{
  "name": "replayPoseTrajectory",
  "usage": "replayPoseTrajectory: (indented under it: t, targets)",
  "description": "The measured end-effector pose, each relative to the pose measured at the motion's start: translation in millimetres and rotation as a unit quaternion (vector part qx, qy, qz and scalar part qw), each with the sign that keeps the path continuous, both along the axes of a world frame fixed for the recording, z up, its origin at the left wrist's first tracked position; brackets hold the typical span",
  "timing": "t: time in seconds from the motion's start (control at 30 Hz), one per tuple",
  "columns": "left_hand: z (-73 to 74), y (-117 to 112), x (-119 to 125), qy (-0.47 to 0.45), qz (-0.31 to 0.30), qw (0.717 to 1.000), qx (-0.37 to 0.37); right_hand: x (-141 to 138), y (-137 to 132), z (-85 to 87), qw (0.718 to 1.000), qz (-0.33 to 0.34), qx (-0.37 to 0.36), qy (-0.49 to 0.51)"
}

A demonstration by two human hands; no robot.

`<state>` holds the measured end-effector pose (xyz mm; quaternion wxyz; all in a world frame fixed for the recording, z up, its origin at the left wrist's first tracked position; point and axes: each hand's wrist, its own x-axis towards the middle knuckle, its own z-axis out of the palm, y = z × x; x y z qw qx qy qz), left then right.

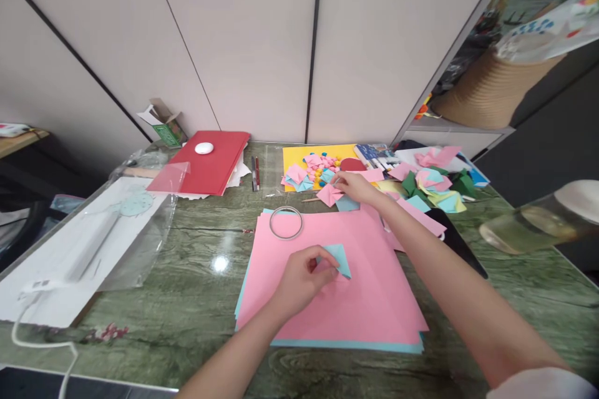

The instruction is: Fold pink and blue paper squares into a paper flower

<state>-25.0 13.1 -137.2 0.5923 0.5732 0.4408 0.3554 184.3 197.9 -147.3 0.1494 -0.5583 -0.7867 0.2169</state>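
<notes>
Left hand (299,280) pinches folded blue paper (340,257) over the pink paper stack (299,318), thumb against fingers, apparently to keep its crease together. Right hand (353,187), fingers nearly closed, is at a folded pink piece (329,196); grip uncertain. Clear container (519,232) at right holds pale liquid (545,222).

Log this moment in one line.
left hand: pinching blue paper; right hand: beside folded pink paper, contact unclear; under left hand: large pink sheet; ring: at sheet's far edge

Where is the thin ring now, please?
In the head view, the thin ring lies at the far-left corner of the pink paper, beyond the left hand.
</notes>
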Motion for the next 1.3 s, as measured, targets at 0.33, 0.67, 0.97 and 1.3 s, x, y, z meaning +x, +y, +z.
replayPoseTrajectory:
  t: [0.33,0.67,0.97,1.3]
  targets:
    - [3.1,3.7,-4.1,-0.097,0.056,0.992,-0.057,-2.8,-23.8,7.4,0.992,0.108,0.058,-0.004]
    - [2.5,4.3,-6.1,-0.183,0.083,0.976,-0.081,-7.7,-70.6,41.3,0.979,0.019,0.199,0.029]
    - [16.1,-17.4,-0.1,-0.135,0.063,0.987,0.058,-2.7,-204.0,52.2,0.966,-0.059,0.234,0.090]
    - [6.1,-18.0,10.7,-0.076,0.011,0.997,0.004,2.4,-218.8,23.8,0.949,-0.011,0.269,0.165]
